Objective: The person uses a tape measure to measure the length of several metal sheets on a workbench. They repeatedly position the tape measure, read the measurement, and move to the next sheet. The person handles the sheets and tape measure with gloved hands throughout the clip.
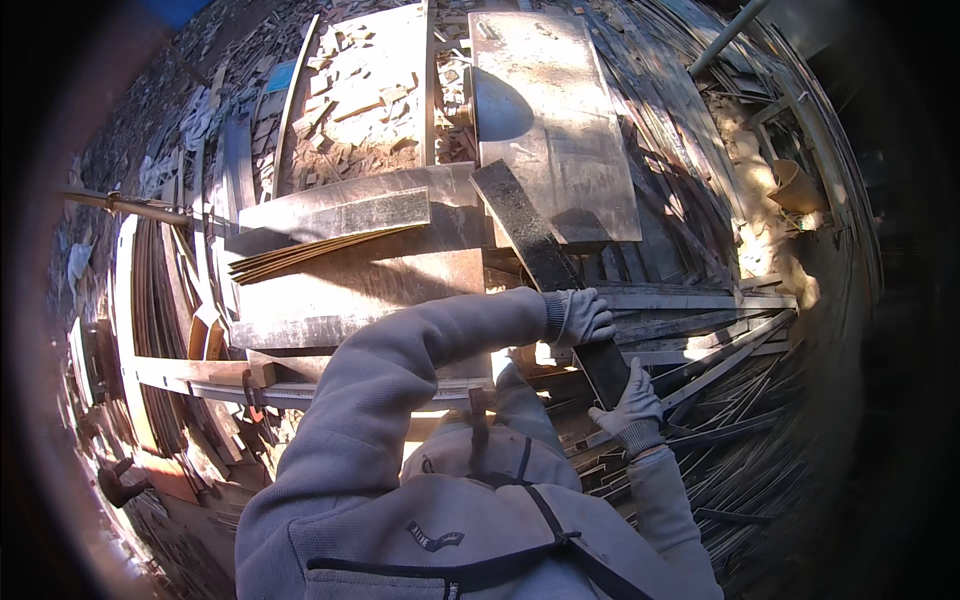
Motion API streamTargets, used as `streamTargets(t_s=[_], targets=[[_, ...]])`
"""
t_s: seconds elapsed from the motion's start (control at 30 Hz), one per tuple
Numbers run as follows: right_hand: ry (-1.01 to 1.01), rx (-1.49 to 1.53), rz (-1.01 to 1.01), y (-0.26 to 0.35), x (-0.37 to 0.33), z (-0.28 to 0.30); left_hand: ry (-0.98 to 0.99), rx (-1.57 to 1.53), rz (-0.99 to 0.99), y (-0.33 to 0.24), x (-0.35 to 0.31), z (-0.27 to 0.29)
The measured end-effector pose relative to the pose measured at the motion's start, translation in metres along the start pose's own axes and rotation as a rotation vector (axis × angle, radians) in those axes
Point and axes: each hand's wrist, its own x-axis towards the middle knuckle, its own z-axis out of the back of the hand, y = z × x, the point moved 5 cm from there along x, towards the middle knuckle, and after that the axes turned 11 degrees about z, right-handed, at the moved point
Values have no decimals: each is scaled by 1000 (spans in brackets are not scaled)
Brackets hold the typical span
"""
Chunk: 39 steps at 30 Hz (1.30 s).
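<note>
A long, narrow dark plank point(528, 228) slants from the work table's far right corner toward my body. My left hand point(582, 317), in a pale knitted glove, reaches across and lies over the plank with its fingers curled round the right edge. Closer to me, my right hand point(632, 408), gloved alike, holds the plank's near end from the right side, its thumb pointing up. Left of the plank, a stack of thin boards point(345, 222) with dark faces and brown edges rests on the wooden work table point(400, 285).
Beyond the table lie a large worn sheet point(565, 130) and a sunlit panel point(385, 40) strewn with wood scraps. Metal bars point(700, 300) and piled thin strips point(740, 440) extend to the right. A rail point(300, 397) runs along the table's near side. Long boards point(170, 300) stand at left.
</note>
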Motion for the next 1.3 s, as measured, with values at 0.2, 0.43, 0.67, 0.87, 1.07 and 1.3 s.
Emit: streamTargets(t_s=[0.2,0.43,0.67,0.87,1.07,1.3], targets=[[104,100,-224,16,17,-47,85,-82,-68,20,-15,-51],[167,142,-206,33,63,-29,68,-51,-4,57,-26,-50],[213,114,-218,39,93,-17,-38,-38,236,86,-47,-46],[221,121,-209,42,116,-9,-486,-522,1727,147,-129,-45],[207,140,-177,48,131,-7,-189,-1259,1936,204,-132,-105],[252,111,-207,55,139,-4,-85,-1129,1973,233,-139,-149]])
